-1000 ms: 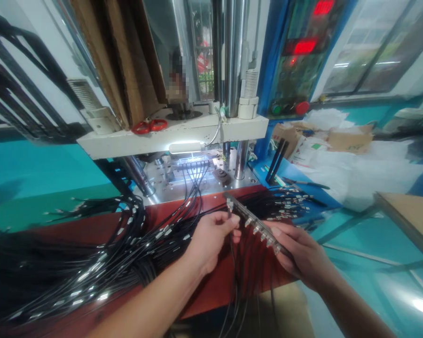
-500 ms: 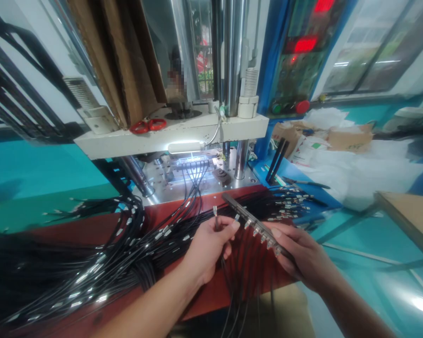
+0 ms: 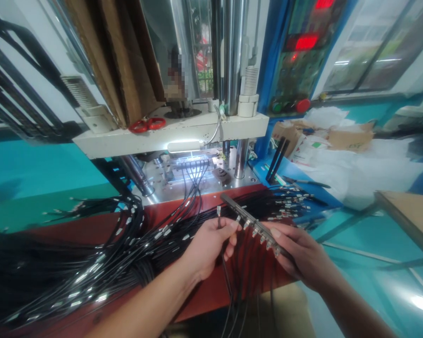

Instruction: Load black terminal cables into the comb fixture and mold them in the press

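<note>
My right hand (image 3: 298,246) grips the lower end of a dark slotted bar (image 3: 248,217), held slanting over the red bench. Along the bar's near edge sit several metal terminals, with black cables (image 3: 248,277) hanging down from them. My left hand (image 3: 211,244) is closed in a pinch at the bar's left side, its thumb and forefinger on a cable terminal (image 3: 238,219) touching or very near the bar. Another cable with a metal terminal (image 3: 219,211) sticks up between the left fingers.
Behind the hands stands a press with a white crossbeam (image 3: 176,136), red scissors (image 3: 147,125) on it and a lit lower plate (image 3: 193,169) holding cables. Bundles of black cables (image 3: 127,253) cover the red bench (image 3: 197,300). White sacks (image 3: 359,164) lie at right.
My left hand has shifted slightly right, bringing its pinched terminal closer to the bar. The right hand and the bar have barely moved.
</note>
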### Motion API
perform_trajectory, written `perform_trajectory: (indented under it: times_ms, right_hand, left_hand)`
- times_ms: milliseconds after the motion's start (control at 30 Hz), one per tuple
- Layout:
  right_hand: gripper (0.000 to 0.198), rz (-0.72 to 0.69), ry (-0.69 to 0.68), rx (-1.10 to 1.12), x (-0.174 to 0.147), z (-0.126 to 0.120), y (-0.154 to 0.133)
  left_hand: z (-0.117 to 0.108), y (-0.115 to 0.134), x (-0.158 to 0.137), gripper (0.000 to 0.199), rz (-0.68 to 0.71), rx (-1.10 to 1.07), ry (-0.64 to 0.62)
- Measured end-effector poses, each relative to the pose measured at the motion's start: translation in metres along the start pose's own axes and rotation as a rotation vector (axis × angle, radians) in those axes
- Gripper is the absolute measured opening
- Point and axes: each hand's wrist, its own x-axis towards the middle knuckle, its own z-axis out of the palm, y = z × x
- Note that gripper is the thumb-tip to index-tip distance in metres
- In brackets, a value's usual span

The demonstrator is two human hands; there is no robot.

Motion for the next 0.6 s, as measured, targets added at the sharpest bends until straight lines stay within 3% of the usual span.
perform_trajectory:
  times_ms: [600]
  right_hand:
    - [0.046,0.021,-0.027,-0.037,-0.0004,-0.0001,-0.0041]
  left_hand:
    - [-0.0004,0.0010,0.0008,0.017,-0.014,-0.021,-0.030]
